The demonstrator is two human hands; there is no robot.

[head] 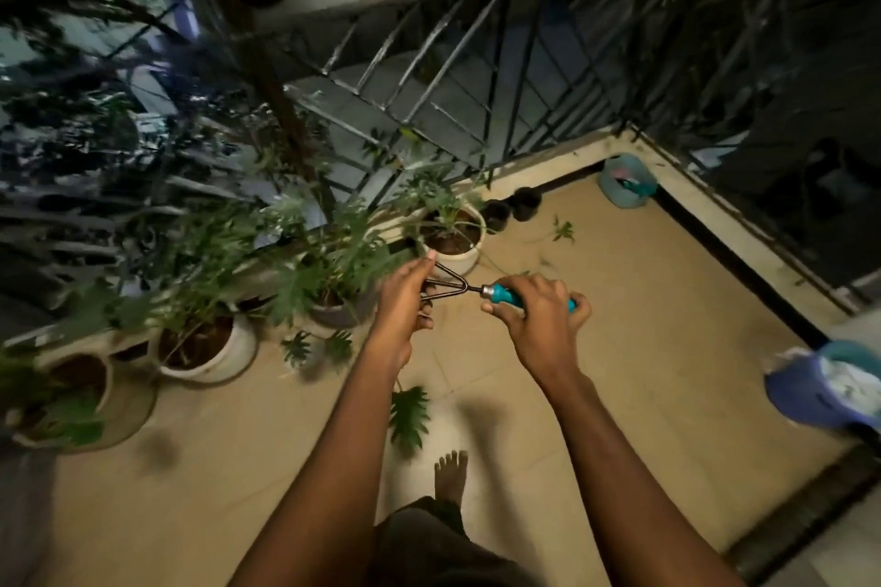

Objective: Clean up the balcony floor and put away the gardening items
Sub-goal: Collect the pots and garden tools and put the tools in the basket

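Spanning the lower view, the beige tiled balcony floor [619, 348] is seen scattered with fallen green lobed leaves [409, 415], judged not yet gathered. A small teal plastic bucket [622, 181] in the far corner is a likely store for tools. The three-pronged metal hand rake with a teal handle [500, 293] is held in mid-air above the floor. Its handle is wrapped by the right hand [538, 315], and its prongs are pinched by the fingers of the left hand [405, 296]. The prongs are best wiped away from the skin, with the handle held firm.
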